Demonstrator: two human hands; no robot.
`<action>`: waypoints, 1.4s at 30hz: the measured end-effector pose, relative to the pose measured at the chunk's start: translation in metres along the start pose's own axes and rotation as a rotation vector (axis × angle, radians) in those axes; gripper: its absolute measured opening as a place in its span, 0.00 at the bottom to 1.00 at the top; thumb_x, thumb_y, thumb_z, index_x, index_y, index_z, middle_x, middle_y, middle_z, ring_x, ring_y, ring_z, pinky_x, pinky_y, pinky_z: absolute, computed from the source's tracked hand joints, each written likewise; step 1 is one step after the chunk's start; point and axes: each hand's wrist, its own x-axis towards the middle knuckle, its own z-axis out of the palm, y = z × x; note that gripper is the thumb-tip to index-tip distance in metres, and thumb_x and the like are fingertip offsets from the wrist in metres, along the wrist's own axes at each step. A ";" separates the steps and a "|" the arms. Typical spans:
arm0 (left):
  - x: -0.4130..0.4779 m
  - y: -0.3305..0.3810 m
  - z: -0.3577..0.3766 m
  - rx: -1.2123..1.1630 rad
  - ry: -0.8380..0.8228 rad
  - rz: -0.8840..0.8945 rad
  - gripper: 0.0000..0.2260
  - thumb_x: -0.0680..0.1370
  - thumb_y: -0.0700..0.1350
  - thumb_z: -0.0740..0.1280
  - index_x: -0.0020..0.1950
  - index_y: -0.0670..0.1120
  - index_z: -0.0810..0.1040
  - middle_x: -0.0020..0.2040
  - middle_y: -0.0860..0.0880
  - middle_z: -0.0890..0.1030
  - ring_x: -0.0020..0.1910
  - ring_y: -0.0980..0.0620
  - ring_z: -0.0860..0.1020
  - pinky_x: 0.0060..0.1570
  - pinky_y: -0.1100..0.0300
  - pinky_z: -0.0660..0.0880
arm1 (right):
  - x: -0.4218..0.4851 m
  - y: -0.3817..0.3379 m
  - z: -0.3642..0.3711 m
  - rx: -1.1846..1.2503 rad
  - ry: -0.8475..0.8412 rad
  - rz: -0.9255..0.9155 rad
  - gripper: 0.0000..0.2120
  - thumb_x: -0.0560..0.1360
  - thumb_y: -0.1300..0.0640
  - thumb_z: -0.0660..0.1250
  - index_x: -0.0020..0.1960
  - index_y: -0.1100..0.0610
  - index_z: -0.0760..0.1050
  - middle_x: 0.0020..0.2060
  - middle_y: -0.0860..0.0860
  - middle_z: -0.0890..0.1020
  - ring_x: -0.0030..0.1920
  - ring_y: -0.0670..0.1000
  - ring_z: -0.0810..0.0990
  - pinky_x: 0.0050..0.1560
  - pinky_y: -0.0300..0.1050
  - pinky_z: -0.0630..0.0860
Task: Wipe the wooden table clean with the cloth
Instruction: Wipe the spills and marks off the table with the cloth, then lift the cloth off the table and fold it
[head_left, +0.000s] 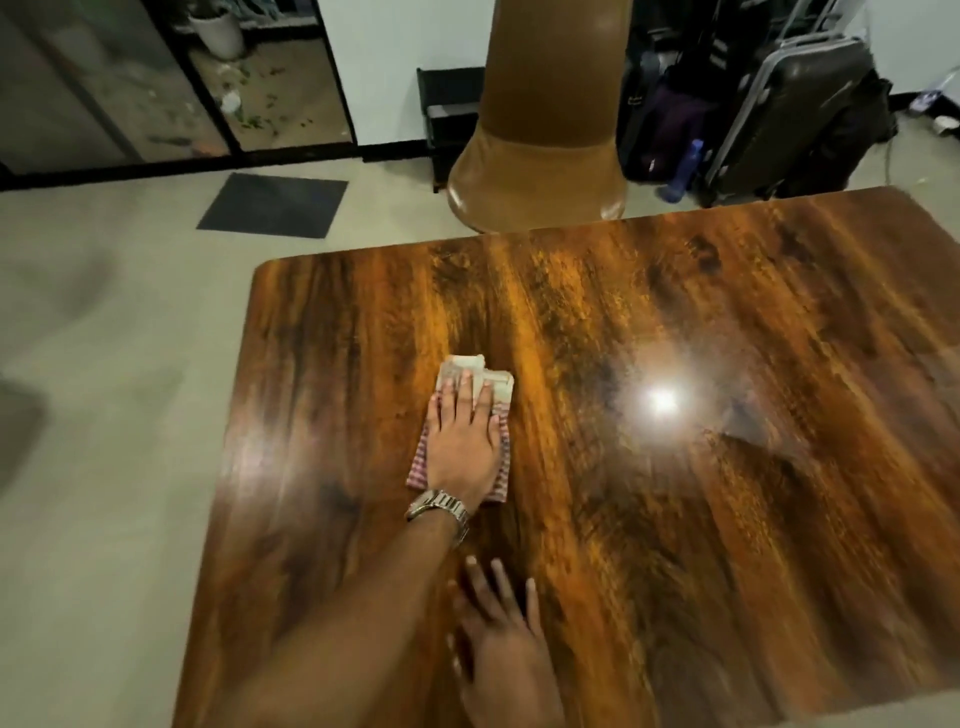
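The wooden table (675, 467) is glossy brown with a lamp's glare on it. A folded cloth (500, 387), cream at the far end and red-checked at the near end, lies flat on the table's left-middle part. My left hand (465, 441), with a metal watch on its wrist, presses palm-down on the cloth with fingers together. Closer to me, my right hand (501, 639) rests flat on the bare tabletop, fingers spread, holding nothing.
A brown chair (545, 130) stands at the table's far edge. Dark suitcases (779, 104) and a blue bottle (683, 171) sit at the back right. On the floor to the left lies a dark mat (272, 205), with glass doors behind it.
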 end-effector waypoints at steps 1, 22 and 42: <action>-0.022 -0.020 -0.004 0.043 -0.006 -0.023 0.27 0.85 0.54 0.43 0.84 0.50 0.51 0.84 0.45 0.49 0.83 0.44 0.47 0.81 0.43 0.47 | -0.007 -0.018 -0.004 0.001 -0.008 0.065 0.30 0.75 0.46 0.66 0.76 0.42 0.66 0.78 0.44 0.63 0.79 0.48 0.59 0.77 0.48 0.37; -0.258 -0.066 -0.090 -0.973 -0.306 -0.599 0.25 0.81 0.41 0.65 0.78 0.45 0.66 0.74 0.43 0.71 0.72 0.43 0.71 0.74 0.47 0.68 | -0.036 -0.109 0.010 1.021 0.119 0.828 0.13 0.81 0.63 0.59 0.61 0.60 0.79 0.52 0.56 0.84 0.51 0.54 0.83 0.48 0.48 0.81; -0.143 -0.111 -0.340 -0.472 0.467 -0.175 0.15 0.81 0.47 0.66 0.64 0.41 0.80 0.82 0.48 0.58 0.81 0.45 0.54 0.79 0.44 0.58 | 0.065 -0.224 -0.212 0.060 0.351 -0.025 0.17 0.80 0.50 0.64 0.67 0.52 0.76 0.68 0.51 0.76 0.74 0.54 0.67 0.76 0.60 0.59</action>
